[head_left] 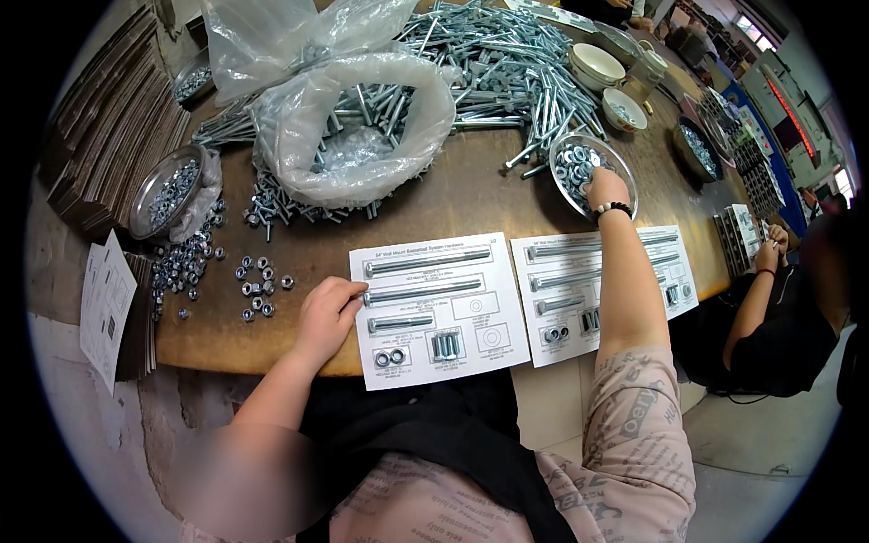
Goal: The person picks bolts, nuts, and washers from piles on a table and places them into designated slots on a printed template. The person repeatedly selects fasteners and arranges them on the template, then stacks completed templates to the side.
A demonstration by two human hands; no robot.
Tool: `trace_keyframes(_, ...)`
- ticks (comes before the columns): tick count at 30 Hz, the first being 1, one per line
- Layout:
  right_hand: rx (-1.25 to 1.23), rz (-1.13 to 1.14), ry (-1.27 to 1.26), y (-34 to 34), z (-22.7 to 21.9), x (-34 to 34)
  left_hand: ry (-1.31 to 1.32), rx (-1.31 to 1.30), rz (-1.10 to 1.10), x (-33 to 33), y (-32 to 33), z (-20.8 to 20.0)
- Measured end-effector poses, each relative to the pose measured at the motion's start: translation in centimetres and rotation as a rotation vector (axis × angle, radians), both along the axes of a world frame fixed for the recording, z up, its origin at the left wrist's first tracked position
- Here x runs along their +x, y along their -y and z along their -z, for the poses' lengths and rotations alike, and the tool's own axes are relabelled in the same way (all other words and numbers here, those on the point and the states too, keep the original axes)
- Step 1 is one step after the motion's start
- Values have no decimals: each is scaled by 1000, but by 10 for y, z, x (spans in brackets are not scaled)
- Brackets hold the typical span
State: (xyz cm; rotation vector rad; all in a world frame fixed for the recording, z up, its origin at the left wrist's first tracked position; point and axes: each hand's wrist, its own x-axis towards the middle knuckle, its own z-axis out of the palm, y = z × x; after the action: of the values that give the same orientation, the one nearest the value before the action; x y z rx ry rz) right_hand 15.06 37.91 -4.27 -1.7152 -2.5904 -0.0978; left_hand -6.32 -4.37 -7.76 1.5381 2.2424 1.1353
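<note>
My right hand (606, 188) reaches into a metal bowl of flat washers (576, 168), its fingers curled down among them; the fingertips are partly hidden. At the left edge of a printed hardware card (493, 348) rests my left hand (328, 315), fingers loosely bent and apart, fingertips touching the card. Long bolts (421, 291), a shorter bolt (403, 323), two nuts (390, 357) and a group of short bolts (446, 345) lie on this card; its two washer outlines are bare. Under my right forearm, a second card (543, 348) carries similar bolts and nuts.
A big heap of long bolts (489, 54) and a plastic bag of bolts (281, 154) fill the far side. Loose nuts (257, 290), a bowl of nuts (167, 195) and stacked cardboard (109, 127) are at left. Another person's hands (774, 242) work at right.
</note>
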Motion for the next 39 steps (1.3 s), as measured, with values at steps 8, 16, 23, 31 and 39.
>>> trace_keyframes(8, -60, -36, -496, -9, 13, 28, 4, 12, 21, -1, -1, 1)
trace_keyframes(16, -719, 126, -1563, 1, 3, 29, 19, 5, 10, 0, 0, 2)
trace_keyframes(23, -1228, 81, -2341, 38, -14, 5, 20, 5, 13, 0, 0, 1)
trace_keyframes(31, -1394, 298, -2643, 107, -16, -43, 22, 0, 4, -1, 3, 3)
trace_keyframes(39, -1708, 375, -2423, 197, 13, -73, 207, 82, -65, 3, 1, -28)
